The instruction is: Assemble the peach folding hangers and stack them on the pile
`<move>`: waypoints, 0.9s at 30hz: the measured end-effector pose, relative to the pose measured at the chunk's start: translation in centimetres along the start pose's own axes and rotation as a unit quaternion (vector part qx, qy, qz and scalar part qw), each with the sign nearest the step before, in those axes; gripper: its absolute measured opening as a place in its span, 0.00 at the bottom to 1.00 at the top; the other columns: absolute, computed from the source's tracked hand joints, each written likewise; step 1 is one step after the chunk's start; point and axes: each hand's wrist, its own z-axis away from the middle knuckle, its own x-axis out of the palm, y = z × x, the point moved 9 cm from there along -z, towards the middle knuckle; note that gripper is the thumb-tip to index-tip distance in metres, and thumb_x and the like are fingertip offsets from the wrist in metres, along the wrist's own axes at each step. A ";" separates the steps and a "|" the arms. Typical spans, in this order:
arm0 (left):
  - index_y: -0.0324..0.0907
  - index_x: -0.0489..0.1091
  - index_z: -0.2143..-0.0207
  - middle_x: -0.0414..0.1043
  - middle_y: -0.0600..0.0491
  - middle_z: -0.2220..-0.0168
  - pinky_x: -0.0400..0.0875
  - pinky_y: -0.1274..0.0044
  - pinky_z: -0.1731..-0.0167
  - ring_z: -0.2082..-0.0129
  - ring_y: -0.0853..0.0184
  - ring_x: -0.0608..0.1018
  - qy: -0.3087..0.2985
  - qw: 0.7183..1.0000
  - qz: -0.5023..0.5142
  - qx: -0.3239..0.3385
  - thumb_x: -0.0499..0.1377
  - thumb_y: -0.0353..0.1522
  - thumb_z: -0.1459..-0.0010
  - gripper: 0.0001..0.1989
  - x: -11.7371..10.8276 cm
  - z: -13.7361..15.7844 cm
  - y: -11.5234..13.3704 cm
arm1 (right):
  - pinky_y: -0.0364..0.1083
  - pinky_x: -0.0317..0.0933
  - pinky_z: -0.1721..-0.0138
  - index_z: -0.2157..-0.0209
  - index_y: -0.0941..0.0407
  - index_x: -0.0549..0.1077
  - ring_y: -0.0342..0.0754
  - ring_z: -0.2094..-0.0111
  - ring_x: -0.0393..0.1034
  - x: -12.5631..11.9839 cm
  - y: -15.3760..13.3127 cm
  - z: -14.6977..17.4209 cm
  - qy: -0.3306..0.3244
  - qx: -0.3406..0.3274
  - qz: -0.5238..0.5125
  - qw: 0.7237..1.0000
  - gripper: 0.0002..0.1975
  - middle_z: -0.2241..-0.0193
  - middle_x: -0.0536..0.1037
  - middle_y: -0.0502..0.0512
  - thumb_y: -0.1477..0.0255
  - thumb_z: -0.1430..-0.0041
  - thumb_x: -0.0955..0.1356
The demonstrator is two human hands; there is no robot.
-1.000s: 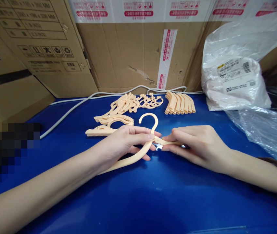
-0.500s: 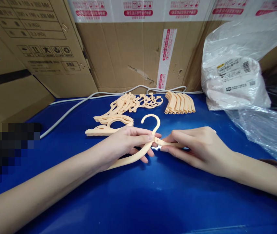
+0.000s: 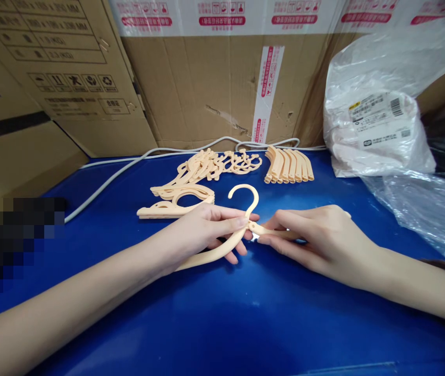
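Note:
A cream plastic hanger [image 3: 216,254] is held above the blue table, its hook pointing up and curling left. My left hand [image 3: 216,227] pinches it just below the hook, thumb on the front face. One curved arm of the hanger runs down to the left, under my left wrist. On the other side, my right hand [image 3: 316,235] grips the arm that extends right from the joint; its far part is hidden by the fingers. Behind my left hand lie folded cream hangers [image 3: 167,210], stacked on the table.
Farther back are a pile of cream hooks and arms [image 3: 206,167] and a row of curved hanger arms [image 3: 289,166]. A white cable [image 3: 120,177] runs along the cardboard boxes [image 3: 206,89]. White plastic bags [image 3: 379,130] stand at right on the blue table [image 3: 226,324].
The hanger and both hands have shifted very slightly to the right. Both grips stay the same, and the pieces on the table have not moved.

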 end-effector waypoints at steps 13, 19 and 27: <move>0.36 0.75 0.67 0.73 0.55 0.74 0.73 0.83 0.76 0.78 0.74 0.76 -0.001 1.000 0.008 -0.013 0.55 0.31 0.35 0.11 0.5 -0.2 0.1 | 0.41 0.57 0.78 0.63 0.55 0.73 0.44 0.76 0.74 -0.2 0.1 -0.1 0.006 0.004 -0.001 1.000 0.10 0.75 0.78 0.50 0.67 0.33 0.62; 0.37 0.75 0.69 0.73 0.55 0.75 0.73 0.84 0.75 0.77 0.74 0.76 -0.011 1.000 -0.007 -0.007 0.56 0.31 0.36 0.11 0.7 0.0 0.4 | 0.40 0.57 0.78 0.64 0.56 0.73 0.43 0.77 0.74 -0.1 0.1 -0.2 -0.004 0.015 -0.013 1.000 0.11 0.74 0.79 0.51 0.67 0.34 0.62; 0.37 0.74 0.71 0.72 0.55 0.75 0.72 0.84 0.76 0.77 0.74 0.76 -0.018 1.000 -0.013 -0.002 0.56 0.31 0.36 0.12 0.8 0.0 0.4 | 0.40 0.57 0.77 0.64 0.56 0.73 0.43 0.76 0.74 -0.1 0.0 -0.3 0.004 0.007 -0.005 1.000 0.11 0.71 0.81 0.52 0.67 0.33 0.62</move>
